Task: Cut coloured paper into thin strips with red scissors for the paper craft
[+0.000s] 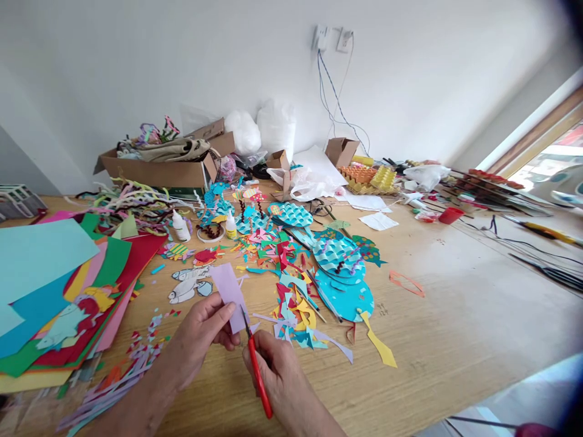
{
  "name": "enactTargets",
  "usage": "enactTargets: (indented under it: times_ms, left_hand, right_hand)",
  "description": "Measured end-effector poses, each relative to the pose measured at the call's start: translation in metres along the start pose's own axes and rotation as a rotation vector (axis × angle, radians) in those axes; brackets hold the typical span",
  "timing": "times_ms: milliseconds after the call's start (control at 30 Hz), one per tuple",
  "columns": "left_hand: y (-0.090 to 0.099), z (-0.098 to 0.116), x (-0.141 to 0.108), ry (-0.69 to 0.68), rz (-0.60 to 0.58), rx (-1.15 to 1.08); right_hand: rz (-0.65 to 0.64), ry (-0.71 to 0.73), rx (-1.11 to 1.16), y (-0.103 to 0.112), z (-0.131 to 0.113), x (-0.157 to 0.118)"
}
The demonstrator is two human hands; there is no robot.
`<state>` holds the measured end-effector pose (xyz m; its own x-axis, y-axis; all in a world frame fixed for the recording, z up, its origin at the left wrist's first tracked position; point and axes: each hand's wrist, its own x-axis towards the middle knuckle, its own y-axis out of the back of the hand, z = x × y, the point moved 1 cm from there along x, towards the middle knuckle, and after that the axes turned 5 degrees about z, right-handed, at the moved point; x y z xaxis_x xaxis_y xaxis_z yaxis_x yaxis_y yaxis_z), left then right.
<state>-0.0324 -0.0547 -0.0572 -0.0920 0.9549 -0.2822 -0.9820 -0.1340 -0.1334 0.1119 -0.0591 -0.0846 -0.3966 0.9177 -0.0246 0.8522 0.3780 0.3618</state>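
1. My left hand (207, 325) pinches the lilac paper (226, 285), thumb (224, 315) on top, above the table (423, 328).
2. My right hand (279, 364) curls round the scissors (257, 371), blades (246, 321) at the paper's right edge; blade gap unclear.
3. I'd keep my left thumb clear of the blades, turning the paper, not the scissors.

Backed by a plain white wall (182, 67), greyer at the lower left, smooth and bare over most of its height. Fitted above centre with two sockets (345, 40), trailing thin cables (337, 100) down toward the back edge of a broad table (437, 328). Topped in light brown wood grain. Lit from the far right by a bright window (560, 159), edged with a slanting brown frame (540, 130). Glossed with pale sheen across the tabletop's right side.
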Motion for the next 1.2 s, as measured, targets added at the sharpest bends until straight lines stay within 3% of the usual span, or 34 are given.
enactTargets:
  times_ms: [800, 1200]
  left_hand:
    - [-0.006, -0.006, -0.005, 0.126, -0.067, -0.13]
    - [-0.009, -0.015, -0.012, 0.182, -0.097, -0.159]
  right_hand:
    - [-0.01, 0.075, 0.153, 0.003, -0.006, 0.001]
    - [-0.052, 0.031, 0.165, 0.003, -0.006, 0.0]
